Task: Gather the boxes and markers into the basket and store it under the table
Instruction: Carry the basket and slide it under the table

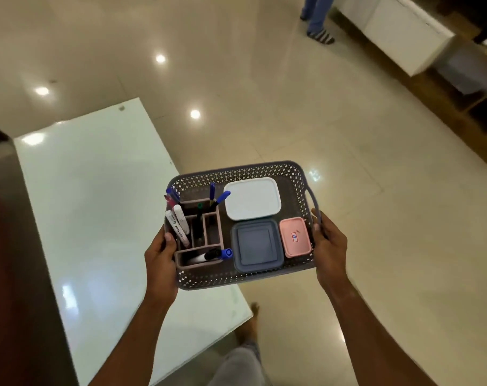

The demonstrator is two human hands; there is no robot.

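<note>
Basket [264, 169] gripped at both short ends, left hand [160, 263] and right hand [330, 246] closed on its rims, long axis spanning between them. Held loaded above the table [92, 196] corner, boxes [252, 199] and markers [178, 222] inside; table nearer the left hand.

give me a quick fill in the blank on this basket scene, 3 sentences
The basket is held by ____ hands, the left hand and right hand.
The smallest box has a ____ lid.
The white box lies ____ from the person than the grey box.

Missing words: two; pink; farther
</note>
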